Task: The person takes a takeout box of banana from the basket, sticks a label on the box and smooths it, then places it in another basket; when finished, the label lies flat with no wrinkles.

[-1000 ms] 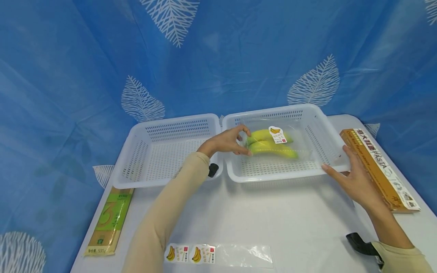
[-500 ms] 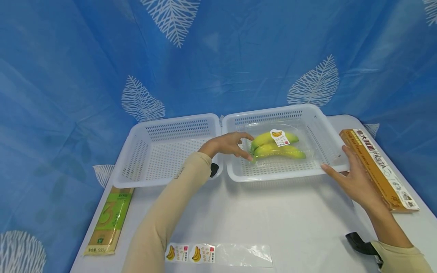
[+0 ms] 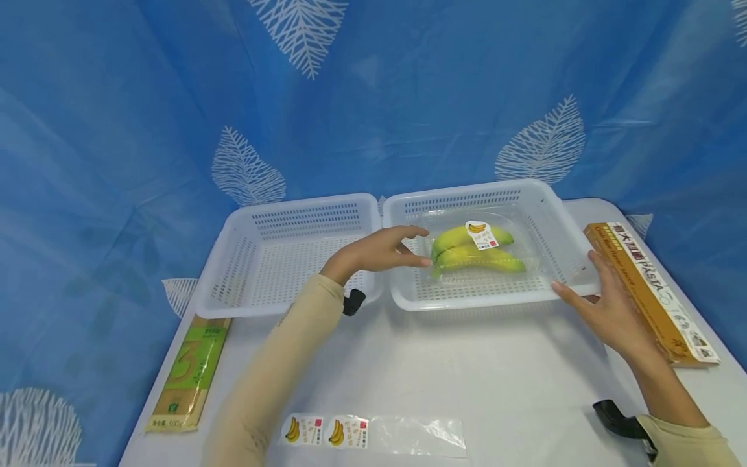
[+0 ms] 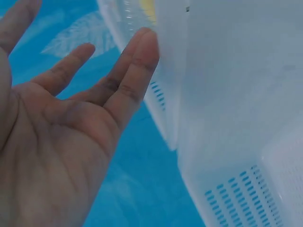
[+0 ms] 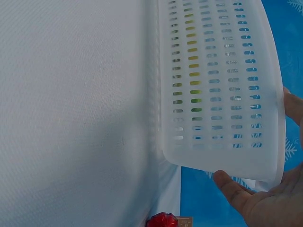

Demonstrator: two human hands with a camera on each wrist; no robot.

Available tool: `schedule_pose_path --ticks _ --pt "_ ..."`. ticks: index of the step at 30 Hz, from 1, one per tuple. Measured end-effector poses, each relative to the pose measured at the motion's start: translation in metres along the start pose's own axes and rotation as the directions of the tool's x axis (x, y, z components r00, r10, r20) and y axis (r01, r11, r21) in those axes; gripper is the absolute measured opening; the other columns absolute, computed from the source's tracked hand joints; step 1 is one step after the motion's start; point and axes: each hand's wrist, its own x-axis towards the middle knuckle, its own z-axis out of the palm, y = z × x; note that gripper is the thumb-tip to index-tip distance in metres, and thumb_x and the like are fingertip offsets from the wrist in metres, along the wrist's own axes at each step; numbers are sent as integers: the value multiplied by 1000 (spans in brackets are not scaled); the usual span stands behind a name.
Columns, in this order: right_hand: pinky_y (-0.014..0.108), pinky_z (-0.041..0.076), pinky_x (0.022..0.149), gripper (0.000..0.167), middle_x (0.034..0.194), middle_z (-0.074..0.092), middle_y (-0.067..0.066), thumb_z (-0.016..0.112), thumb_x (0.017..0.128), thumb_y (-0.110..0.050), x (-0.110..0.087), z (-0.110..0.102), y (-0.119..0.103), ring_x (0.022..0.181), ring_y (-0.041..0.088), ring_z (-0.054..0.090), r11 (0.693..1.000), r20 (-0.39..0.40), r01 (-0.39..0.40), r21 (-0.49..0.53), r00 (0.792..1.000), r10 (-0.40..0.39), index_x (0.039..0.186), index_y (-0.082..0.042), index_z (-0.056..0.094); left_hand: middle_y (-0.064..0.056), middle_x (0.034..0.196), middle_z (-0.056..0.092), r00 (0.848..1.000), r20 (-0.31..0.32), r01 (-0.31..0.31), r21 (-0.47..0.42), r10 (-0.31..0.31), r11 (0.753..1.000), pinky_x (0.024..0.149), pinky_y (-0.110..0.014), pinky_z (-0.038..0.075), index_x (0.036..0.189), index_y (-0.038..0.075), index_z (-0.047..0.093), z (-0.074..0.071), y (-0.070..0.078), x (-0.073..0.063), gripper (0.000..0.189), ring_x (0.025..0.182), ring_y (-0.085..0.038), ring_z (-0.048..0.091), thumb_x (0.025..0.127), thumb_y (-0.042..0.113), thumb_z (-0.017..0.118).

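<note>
Two green-yellow bananas point(image 3: 478, 256) lie in a clear plastic clamshell box point(image 3: 528, 256) inside the right white basket point(image 3: 478, 301). A white label with a banana picture point(image 3: 482, 235) is on the box. My left hand point(image 3: 379, 250) hovers over the adjoining basket walls, fingers and thumb parted, tips just left of the bananas. It holds nothing; its palm and spread fingers show in the left wrist view. My right hand point(image 3: 613, 314) grips that basket's front right corner, thumb at the front and fingers along the right side.
A second white basket point(image 3: 213, 305) stands on the left. A green-and-tan noodle packet point(image 3: 189, 376) lies at the table's left edge, a brown pasta box point(image 3: 653, 295) at the right. In front lies a clear strip point(image 3: 417, 436) with two banana stickers point(image 3: 348, 432). A blue curtain point(image 3: 408, 97) hangs behind.
My left hand has let go of the box of bananas and drawn back to the left. The box shifted slightly right in the basket. My right hand has stayed at the basket's corner.
</note>
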Motion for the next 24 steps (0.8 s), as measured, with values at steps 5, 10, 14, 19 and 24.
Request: schedule_pose_path --ticks 5,10,14,19,24 --pt "81 27 90 98 162 -3 25 63 94 -40 2 -4 1 134 64 19 1000 -13 21 -13 1000 -22 158 -18 -8 0 154 39 997 -61 -59 -35 57 998 103 -33 47 150 17 38 3 -2 -25 63 125 -16 55 97 40 61" --pt "82 27 89 98 162 -4 25 63 95 -38 3 -5 5 135 64 18 1000 -12 31 -8 999 -31 158 -18 -9 -5 150 44 989 -105 -109 -48 104 993 102 -33 48 147 14 43 11 -5 -42 57 126 -18 55 98 37 59" --pt "81 30 87 98 162 -5 23 64 94 -37 5 -5 6 134 65 20 999 -11 36 -15 999 -37 158 -18 -9 -2 144 51 974 -170 -165 -61 152 984 101 -32 48 143 15 48 19 -6 -59 49 124 -17 56 99 30 60" --pt "81 31 85 97 161 -5 26 63 95 -38 6 -8 6 131 65 22 998 -25 36 -55 999 -38 158 -14 -7 -3 138 55 949 -225 -242 -71 220 968 100 -32 48 140 16 52 33 -4 -80 43 123 -17 57 98 25 61" --pt "83 21 91 95 160 -9 29 61 95 -39 2 -11 7 133 65 15 996 -47 23 -85 998 -27 158 -10 -5 -5 136 57 918 -305 -275 -25 255 961 99 -34 50 138 16 54 41 -4 -105 42 122 -17 57 97 24 62"
